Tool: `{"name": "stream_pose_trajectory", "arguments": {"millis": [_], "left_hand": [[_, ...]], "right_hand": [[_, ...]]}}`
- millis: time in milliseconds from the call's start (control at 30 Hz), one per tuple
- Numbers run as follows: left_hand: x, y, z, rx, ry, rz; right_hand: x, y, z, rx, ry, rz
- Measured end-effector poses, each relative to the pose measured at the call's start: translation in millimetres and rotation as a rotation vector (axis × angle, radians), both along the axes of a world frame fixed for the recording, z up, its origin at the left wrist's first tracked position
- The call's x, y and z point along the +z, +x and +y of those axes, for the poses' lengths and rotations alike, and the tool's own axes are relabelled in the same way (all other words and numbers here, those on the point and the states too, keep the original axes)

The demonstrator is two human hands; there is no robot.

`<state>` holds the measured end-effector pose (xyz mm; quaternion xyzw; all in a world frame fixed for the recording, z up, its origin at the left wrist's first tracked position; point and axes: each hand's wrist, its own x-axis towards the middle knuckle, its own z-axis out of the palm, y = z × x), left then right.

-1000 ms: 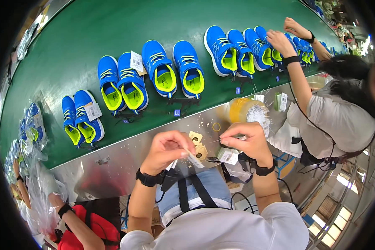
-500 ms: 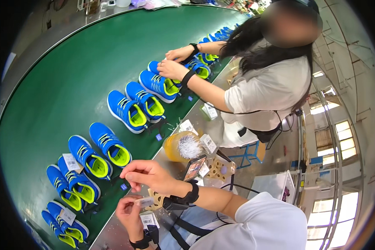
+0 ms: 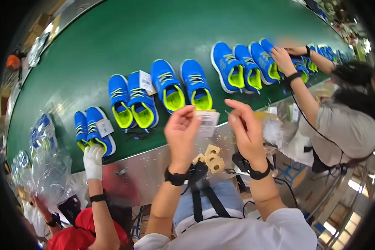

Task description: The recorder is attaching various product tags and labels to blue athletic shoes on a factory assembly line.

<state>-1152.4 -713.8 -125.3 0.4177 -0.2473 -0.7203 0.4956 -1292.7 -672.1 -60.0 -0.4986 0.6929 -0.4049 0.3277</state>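
Observation:
My left hand (image 3: 182, 135) pinches a white hang tag (image 3: 207, 123) with printed marks, held up over the table's near edge. To its right my right hand (image 3: 249, 131) is raised, thumb and forefinger curled toward the tag. A tiny thin thing seems to sit at those fingertips, too small to name. Just beyond my hands stands a pair of blue shoes with lime linings, a left shoe (image 3: 167, 85) and a right shoe (image 3: 196, 85). Left of them, another blue pair (image 3: 142, 104) has a white tag (image 3: 146, 81) on it.
At left, a co-worker's white-gloved hand (image 3: 93, 160) touches a tagged blue pair (image 3: 96, 129); bagged shoes (image 3: 46, 146) lie beyond. On the right, another co-worker's hands (image 3: 284, 60) work at a row of shoes (image 3: 231, 68). Wooden blocks with holes (image 3: 212, 158) and a white thread bundle (image 3: 273, 130) are near me.
My view has swung left, bringing the gloved co-worker and bagged shoes into sight. My hands have risen in front of the untagged pair, the tag still in my left hand.

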Motion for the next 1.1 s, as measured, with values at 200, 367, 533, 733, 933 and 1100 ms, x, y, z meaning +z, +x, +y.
{"name": "stream_pose_trajectory", "arguments": {"millis": [200, 367, 533, 733, 933, 1100], "left_hand": [[-2, -3, 11, -0.020, 0.029, 0.039], [0, -10, 16, -0.031, 0.029, 0.017], [0, -19, 17, -0.057, -0.048, -0.006], [4, -24, 19, -0.117, -0.142, -0.105], [-6, -25, 15, -0.188, -0.249, -0.208], [-12, -35, 16, -0.140, -0.637, -0.532]], "right_hand": [[-17, 15, -2, 0.039, -0.105, 0.212], [-25, 8, -1, 0.032, -0.166, 0.234], [-28, 0, 1, 0.038, -0.164, 0.216], [-35, -10, 2, 0.030, -0.166, 0.239], [-37, -20, 10, 0.019, -0.083, 0.080], [-47, -24, 7, 0.042, -0.141, 0.196]]}}
